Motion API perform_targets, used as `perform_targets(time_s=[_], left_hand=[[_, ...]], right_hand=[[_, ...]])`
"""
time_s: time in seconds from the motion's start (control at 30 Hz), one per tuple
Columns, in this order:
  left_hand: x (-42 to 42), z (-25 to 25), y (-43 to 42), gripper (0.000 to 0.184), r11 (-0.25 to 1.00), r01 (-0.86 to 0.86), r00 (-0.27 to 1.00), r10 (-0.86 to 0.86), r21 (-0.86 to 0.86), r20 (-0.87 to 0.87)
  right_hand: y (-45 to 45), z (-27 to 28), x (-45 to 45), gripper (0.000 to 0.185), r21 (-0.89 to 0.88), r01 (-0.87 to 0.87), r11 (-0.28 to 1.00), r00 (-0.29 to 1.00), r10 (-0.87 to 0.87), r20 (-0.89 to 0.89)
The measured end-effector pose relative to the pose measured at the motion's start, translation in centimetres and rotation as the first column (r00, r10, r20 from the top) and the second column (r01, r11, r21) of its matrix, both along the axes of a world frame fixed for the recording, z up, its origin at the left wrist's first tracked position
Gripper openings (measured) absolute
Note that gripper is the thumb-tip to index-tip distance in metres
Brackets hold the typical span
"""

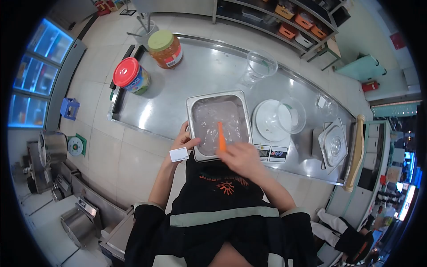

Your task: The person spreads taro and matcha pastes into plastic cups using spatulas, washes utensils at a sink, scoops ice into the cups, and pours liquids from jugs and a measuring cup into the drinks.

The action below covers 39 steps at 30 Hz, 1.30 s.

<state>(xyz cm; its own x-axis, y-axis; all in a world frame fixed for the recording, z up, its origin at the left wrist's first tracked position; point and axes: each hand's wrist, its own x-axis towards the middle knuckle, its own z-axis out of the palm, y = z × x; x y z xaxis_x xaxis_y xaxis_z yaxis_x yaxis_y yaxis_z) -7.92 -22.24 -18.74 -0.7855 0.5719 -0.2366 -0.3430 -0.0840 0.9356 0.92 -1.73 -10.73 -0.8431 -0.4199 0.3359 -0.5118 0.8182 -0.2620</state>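
Observation:
A square steel pan (192, 120) holds a greyish, glossy, soft mass (213, 111) and sits at the near edge of the steel table. My left hand (183, 139) grips the pan's left wall, thumb over the rim; a white label (179, 154) shows by that wrist. My right hand (241, 159) is closed around the end of an orange spatula (221, 135), whose far end reaches into the grey mass. Right of the pan, a white kitchen scale (270, 121) carries a clear plastic bowl (297, 116).
Two jars, one red-lidded (133, 76) and one green-lidded (165, 50), stand at the table's left end beside a utensil container (146, 34). Clear cups (260, 66) stand at the back. Steel pans with lids (330, 144) lie at the right end. Another person (342, 236) is at lower right.

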Motion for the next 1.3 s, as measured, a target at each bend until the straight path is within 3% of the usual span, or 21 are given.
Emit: perform_targets(time_s=[0.1,0.2,0.3,0.4,0.5,0.6,0.7,0.8,0.9,1.0,1.1,1.2,1.3], left_hand=[[-0.7,-0.3,-0.3,0.020,0.995,0.085,0.991,-0.089,-0.048,-0.102],[-1.9,0.9,-0.4,0.023,0.979,0.172,0.985,-0.174,-0.108,-0.016],[-2.1,1.0,-0.5,0.022,0.981,0.185,0.983,-0.185,-0.061,-0.001],[-2.0,0.4,-0.3,0.029,0.988,0.154,0.987,-0.154,0.002,-0.050],[-2.2,-0.1,-0.6,0.029,0.977,0.209,0.978,-0.209,0.034,-0.008],[-2.3,0.7,-0.4,0.034,0.973,0.222,0.975,-0.222,0.061,-0.001],[-2.7,0.0,-0.9,0.036,0.965,0.255,0.967,-0.255,0.055,-0.004],[-2.5,-1.0,-1.0,0.036,0.969,0.238,0.968,-0.243,0.069,0.066],[-2.5,-0.6,-0.6,0.029,0.968,0.214,0.976,-0.218,0.128,0.018],[-2.6,-1.4,-0.7,0.029,0.973,0.214,0.977,-0.212,0.089,-0.033],[-2.5,-1.2,-0.9,0.030,0.974,0.215,0.976,-0.216,0.071,0.002],[-2.5,-1.3,-0.8,0.036,0.974,0.223,0.975,-0.223,0.033,-0.014],[-2.3,-0.8,-0.7,0.037,0.977,0.205,0.979,-0.204,0.053,-0.024]], right_hand=[[2.0,3.6,-2.8,0.013,-0.054,0.223,0.973,0.975,-0.224,-0.009],[2.2,6.1,-3.9,0.009,0.330,0.374,0.867,0.908,-0.414,0.058],[0.7,3.0,-4.4,0.002,0.521,0.280,0.806,0.920,-0.381,0.095],[1.4,6.7,-3.9,0.003,0.552,0.024,0.833,0.940,-0.207,0.271],[1.8,11.4,-4.1,0.004,0.555,0.071,0.829,0.927,-0.260,0.271],[1.1,8.9,-5.4,0.002,0.529,0.126,0.840,0.967,-0.222,0.123],[-0.3,4.9,-5.6,0.009,0.597,0.056,0.801,0.991,-0.118,0.066],[-0.3,5.4,-3.6,0.011,0.542,-0.161,0.825,0.969,0.029,0.244],[1.0,7.3,-1.8,0.008,0.401,-0.219,0.890,0.918,0.049,0.393],[4.1,9.0,-2.7,0.016,0.135,-0.069,0.988,0.853,-0.011,0.521],[6.7,10.1,-3.6,0.026,-0.051,0.295,0.954,0.676,-0.170,0.717],[6.5,10.0,-3.2,0.027,0.020,0.437,0.899,0.545,-0.283,0.789],[6.2,8.2,-2.1,0.026,-0.058,0.449,0.892,0.560,-0.230,0.796]])
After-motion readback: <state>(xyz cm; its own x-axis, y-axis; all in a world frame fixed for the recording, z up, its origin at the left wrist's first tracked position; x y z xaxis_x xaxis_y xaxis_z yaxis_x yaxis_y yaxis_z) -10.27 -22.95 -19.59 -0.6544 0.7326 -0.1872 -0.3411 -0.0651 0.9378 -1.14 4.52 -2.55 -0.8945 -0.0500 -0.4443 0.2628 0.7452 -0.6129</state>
